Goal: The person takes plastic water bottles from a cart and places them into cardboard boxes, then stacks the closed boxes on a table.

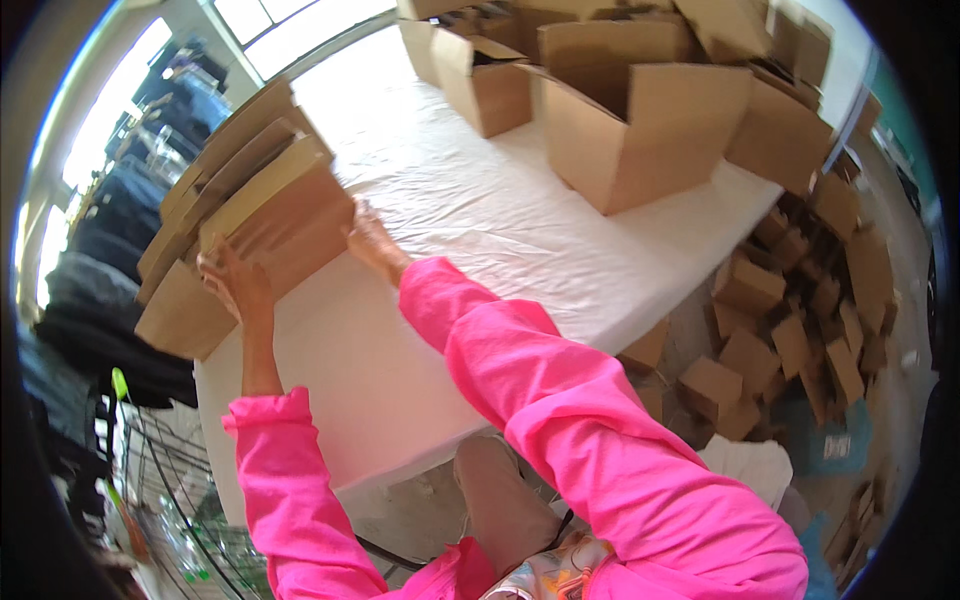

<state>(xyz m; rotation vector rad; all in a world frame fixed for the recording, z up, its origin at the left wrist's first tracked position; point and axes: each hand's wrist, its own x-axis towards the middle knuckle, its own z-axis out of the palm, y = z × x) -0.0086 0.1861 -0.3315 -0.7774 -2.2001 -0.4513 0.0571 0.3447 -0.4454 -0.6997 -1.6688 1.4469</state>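
Observation:
An open cardboard box (315, 225) sits at the left side of the white-covered table (450, 360), held between my two hands. My left hand (244, 281) lies against its near left part with the fingers spread, beside a flap (184, 311) that sticks out. My right hand (371, 236) grips the box's right edge; its fingertips are partly hidden. Directly behind, more cardboard panels (240, 161) stand close together, and I cannot tell whether they are flaps or separate boxes.
Several open boxes (652, 142) crowd the table's far right. Many small cartons (750, 352) lie heaped on the floor to the right. On the left are dark garments (105, 292) and a wire cart (172, 465) with plastic bottles. My knee (491, 472) is by the table's near edge.

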